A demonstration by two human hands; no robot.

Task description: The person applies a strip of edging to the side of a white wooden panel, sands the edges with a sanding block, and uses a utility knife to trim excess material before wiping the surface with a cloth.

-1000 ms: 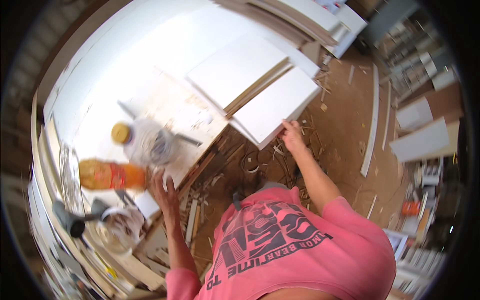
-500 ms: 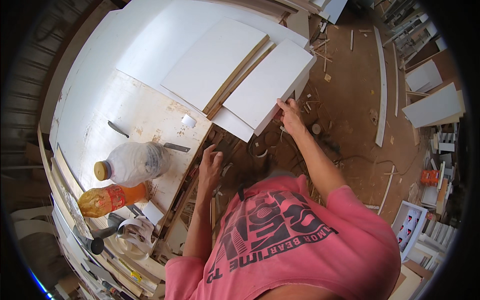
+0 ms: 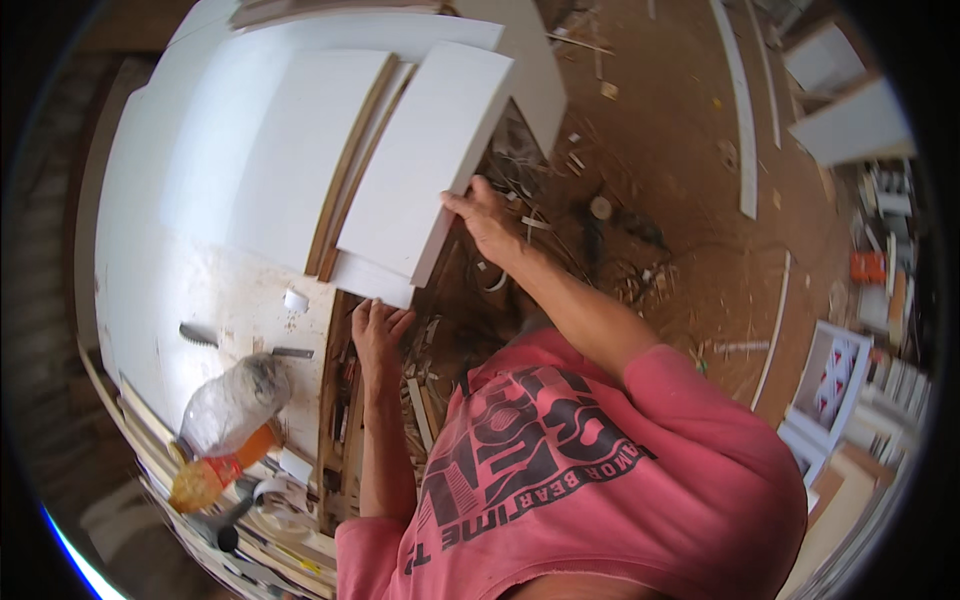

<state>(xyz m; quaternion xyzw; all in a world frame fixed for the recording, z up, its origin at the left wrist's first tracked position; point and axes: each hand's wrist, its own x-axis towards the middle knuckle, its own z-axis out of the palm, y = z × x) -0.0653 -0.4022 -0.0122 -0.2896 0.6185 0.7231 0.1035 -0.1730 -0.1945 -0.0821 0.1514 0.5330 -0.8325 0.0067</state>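
My right hand [image 3: 480, 215] grips the long right edge of a white board [image 3: 425, 160], thumb on top and fingers along the side. Beneath it a second white board [image 3: 375, 278] sticks out at the front. My left hand [image 3: 380, 330] has its fingertips at that lower board's front edge, fingers slightly apart, without a clear grip. To the left of these boards lie a larger white panel [image 3: 265, 150] and two narrow brown-edged strips [image 3: 350, 165], all on the worktable [image 3: 150, 270].
A clear plastic bottle [image 3: 230, 405], an orange bottle [image 3: 210, 480], a black blade [image 3: 197, 335] and a tape roll [image 3: 280, 495] are on the table's near left. Offcuts and a long white strip [image 3: 740, 120] litter the brown floor. Stacked boards [image 3: 890, 420] stand at the right.
My left hand has risen from beside the bottles to the lower board's front edge. The view has turned, so the boards appear further left; my right hand still holds the upper board.
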